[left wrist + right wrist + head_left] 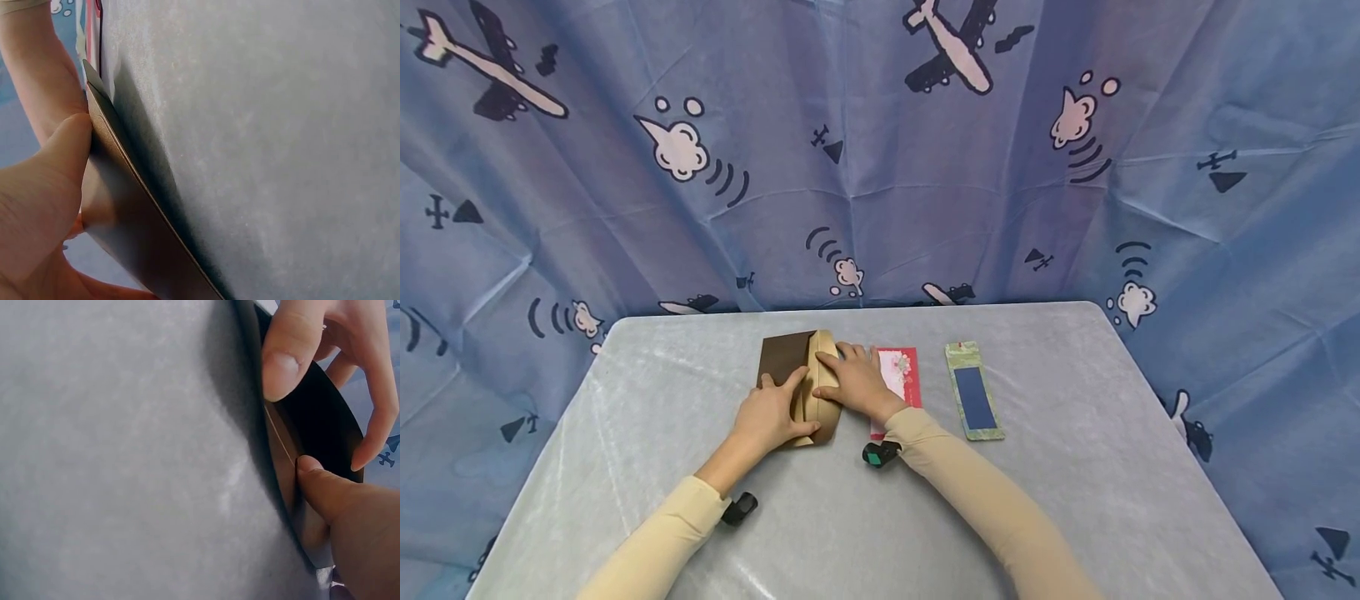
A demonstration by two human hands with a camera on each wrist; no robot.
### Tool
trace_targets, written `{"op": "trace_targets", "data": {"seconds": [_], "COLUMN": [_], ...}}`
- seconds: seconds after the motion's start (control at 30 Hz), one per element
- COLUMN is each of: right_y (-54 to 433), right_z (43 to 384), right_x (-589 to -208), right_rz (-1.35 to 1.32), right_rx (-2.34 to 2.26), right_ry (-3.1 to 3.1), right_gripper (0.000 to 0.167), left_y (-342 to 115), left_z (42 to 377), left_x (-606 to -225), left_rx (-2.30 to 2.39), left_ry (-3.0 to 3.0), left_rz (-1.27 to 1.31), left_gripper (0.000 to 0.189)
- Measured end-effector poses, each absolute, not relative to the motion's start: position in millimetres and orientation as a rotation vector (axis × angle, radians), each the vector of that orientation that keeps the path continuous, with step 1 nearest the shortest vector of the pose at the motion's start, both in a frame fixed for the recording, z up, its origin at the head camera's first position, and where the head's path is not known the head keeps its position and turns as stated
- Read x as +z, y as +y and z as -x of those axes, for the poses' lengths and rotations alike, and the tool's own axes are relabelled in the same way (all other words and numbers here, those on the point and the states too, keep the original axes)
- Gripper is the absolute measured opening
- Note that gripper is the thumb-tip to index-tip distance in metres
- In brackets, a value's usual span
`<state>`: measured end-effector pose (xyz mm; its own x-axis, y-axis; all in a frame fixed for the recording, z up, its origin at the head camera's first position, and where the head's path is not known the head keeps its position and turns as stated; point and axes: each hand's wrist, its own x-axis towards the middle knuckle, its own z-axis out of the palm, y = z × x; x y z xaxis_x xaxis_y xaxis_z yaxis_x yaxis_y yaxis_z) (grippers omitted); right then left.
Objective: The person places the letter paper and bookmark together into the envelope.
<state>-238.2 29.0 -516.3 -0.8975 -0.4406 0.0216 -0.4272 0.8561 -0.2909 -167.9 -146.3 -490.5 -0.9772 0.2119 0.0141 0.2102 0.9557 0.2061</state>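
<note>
A brown paper envelope [784, 354] with a tan inner side lies folded open near the table's middle. My left hand [769, 415] holds its left part, the thumb near the lower edge and the fingers spread across it. On the tan flap my right hand [859, 382] grips with thumb and fingers at the right edge. The right wrist view shows the envelope's dark opening [312, 419], with both thumbs on its near wall. In the left wrist view the left thumb presses the brown outer face [134, 225]; some fingertips are hidden behind the paper.
Just right of the right hand lies a red and white floral card [912, 375], partly covered by that hand. Farther right is a green packet with a dark blue panel [974, 398]. A grey cloth covers the table [1075, 467]; a blue patterned curtain [850, 167] hangs behind.
</note>
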Motion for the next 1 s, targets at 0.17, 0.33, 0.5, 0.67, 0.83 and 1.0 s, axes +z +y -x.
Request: {"op": "trace_targets", "data": {"seconds": [0.17, 0.33, 0.5, 0.67, 0.83, 1.0], "right_y": [29, 30, 32, 34, 40, 55], "right_z": [239, 240, 240, 239, 236, 233], "right_x": [-517, -517, -517, -515, -509, -499], "right_rz": [0.706, 0.718, 0.743, 0.748, 0.755, 0.713], "right_rx": [-0.467, -0.489, -0.518, -0.57, -0.669, -0.8], "right_ry": [2.983, 2.98, 2.975, 2.959, 2.953, 2.958], "right_gripper": [0.074, 0.073, 0.074, 0.075, 0.073, 0.07], "left_y": [-147, -148, -147, -147, -147, -146], "left_z": [168, 168, 168, 168, 167, 167], "left_x": [-489, -490, -491, -491, -493, -493], "left_rx": [0.348, 0.358, 0.366, 0.346, 0.325, 0.327], "left_ry": [3.113, 3.122, 3.131, 3.138, 3.149, 3.153], "left_rz": [-0.356, -0.365, -0.367, -0.368, -0.366, -0.378], "left_gripper": [0.097, 0.097, 0.096, 0.097, 0.099, 0.099]}}
